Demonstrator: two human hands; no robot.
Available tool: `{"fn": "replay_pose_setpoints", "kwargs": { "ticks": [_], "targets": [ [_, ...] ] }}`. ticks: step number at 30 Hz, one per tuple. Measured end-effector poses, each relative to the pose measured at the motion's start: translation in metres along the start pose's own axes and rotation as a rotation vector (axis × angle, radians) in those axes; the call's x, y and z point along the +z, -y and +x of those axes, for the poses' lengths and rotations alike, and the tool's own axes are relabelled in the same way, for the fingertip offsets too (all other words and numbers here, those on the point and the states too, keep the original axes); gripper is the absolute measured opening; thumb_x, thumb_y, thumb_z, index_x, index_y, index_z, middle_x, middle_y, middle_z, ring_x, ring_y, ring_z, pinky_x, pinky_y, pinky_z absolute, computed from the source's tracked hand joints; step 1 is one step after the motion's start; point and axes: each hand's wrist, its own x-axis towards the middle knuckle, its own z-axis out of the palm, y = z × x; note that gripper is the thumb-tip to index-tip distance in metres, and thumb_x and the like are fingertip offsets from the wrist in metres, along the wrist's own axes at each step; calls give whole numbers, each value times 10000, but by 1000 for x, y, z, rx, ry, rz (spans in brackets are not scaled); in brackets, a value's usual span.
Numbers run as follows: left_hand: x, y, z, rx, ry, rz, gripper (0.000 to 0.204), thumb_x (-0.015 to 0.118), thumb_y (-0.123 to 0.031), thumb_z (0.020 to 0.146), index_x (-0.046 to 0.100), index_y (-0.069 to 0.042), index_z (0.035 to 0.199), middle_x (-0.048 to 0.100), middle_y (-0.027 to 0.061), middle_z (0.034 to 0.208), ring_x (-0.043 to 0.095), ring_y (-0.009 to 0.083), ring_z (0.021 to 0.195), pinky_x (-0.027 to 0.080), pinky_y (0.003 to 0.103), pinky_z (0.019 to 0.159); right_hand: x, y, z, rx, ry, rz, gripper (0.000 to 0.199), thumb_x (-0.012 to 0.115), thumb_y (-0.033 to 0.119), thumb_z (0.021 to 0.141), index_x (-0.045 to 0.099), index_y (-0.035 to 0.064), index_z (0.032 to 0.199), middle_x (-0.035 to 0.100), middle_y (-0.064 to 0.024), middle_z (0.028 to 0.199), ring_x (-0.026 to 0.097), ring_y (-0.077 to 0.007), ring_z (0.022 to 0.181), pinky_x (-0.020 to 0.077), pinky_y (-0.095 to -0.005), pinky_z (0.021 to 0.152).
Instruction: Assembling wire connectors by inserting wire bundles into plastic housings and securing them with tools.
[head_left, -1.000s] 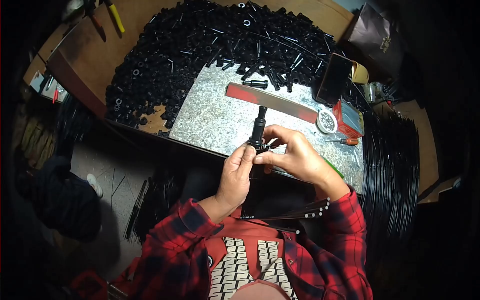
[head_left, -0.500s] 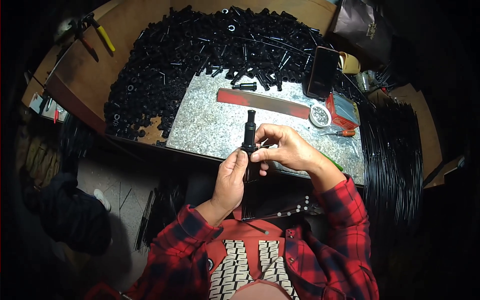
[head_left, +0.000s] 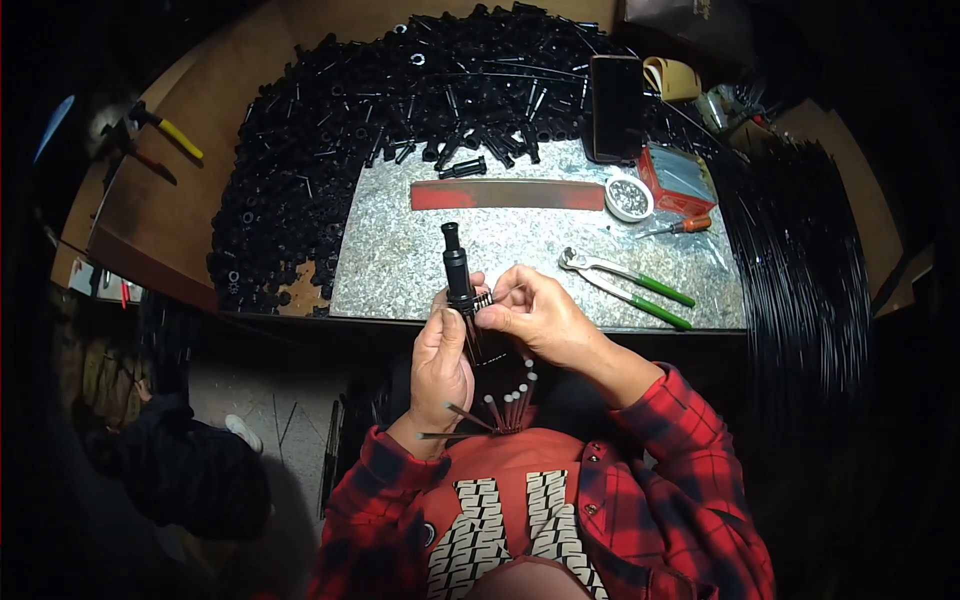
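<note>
My left hand [head_left: 443, 365] is closed around the lower end of a black tubular part, which looks like an umbrella runner [head_left: 456, 272]. The runner stands nearly upright, its narrow neck on top. Thin dark rods with pale round tips [head_left: 515, 400], like umbrella ribs, hang below it towards my lap. My right hand [head_left: 535, 315] pinches at the runner's collar, thumb against fingers, beside a short row of small shiny bits. What lies between those fingertips is too small to make out. Green-handled pincers [head_left: 630, 290] lie on the board right of my hands.
Behind the speckled board [head_left: 385, 250] rises a heap of black tubular parts [head_left: 330, 130]. On the board are a red-brown bar [head_left: 505, 195], a white cup [head_left: 629, 199], a red box [head_left: 672, 180], a screwdriver [head_left: 690, 225] and a phone [head_left: 616, 105]. Long black rods [head_left: 810, 270] fill the right side.
Both hands and the runner have shifted left in the view. The pincers, mostly hidden behind my right arm before, now show fully. The hanging rods have swung to other positions, and the view has shifted slightly.
</note>
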Motion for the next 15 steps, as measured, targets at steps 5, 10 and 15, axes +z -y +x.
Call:
{"fn": "replay_pose_setpoints", "kwargs": {
  "ticks": [5, 10, 15],
  "targets": [
    [7, -9, 1, -53, 10, -124, 424, 348, -286, 1016, 405, 21, 1303, 467, 101, 1282, 542, 172, 1086, 480, 313, 910, 10, 8, -6, 305, 92, 260, 275, 656, 247, 884, 549, -2, 931, 594, -24, 732, 499, -67, 454, 374, -198, 369],
    [6, -10, -2, -93, -18, -224, 434, 350, -284, 1012, 381, 16, 1324, 409, 110, 1372, 557, 200, 1104, 530, 322, 861, 12, -3, -10, 259, 80, 408, 273, 654, 229, 886, 574, -10, 991, 618, -29, 720, 516, -64, 477, 381, -197, 381],
    [-5, 1, 0, -57, -59, -119, 466, 410, -312, 993, 422, 43, 1295, 431, 145, 1357, 420, 250, 1263, 347, 389, 1067, 15, -3, -15, 196, 100, 225, 210, 634, 217, 898, 592, 12, 879, 568, -4, 641, 496, -55, 465, 375, -204, 401]
  ]
}}
